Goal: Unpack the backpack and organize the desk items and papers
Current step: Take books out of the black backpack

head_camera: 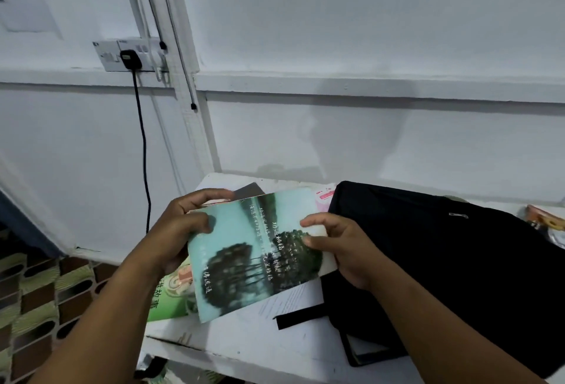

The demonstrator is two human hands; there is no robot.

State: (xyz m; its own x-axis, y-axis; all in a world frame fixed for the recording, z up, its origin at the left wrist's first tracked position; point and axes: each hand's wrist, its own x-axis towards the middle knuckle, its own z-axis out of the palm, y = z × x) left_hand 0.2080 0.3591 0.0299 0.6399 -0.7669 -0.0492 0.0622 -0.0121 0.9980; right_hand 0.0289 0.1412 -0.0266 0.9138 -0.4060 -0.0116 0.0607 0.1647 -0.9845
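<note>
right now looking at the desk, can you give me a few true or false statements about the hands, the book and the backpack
1. Both hands hold the teal book with trees on its cover. True: the left hand grips its left edge and the right hand its right edge.
2. The black backpack hangs on the wall. False: it lies on the white desk.
3. A green book lies under the teal one. True.
4. The wall socket has nothing plugged in. False: a black plug with a cable sits in it.
</note>
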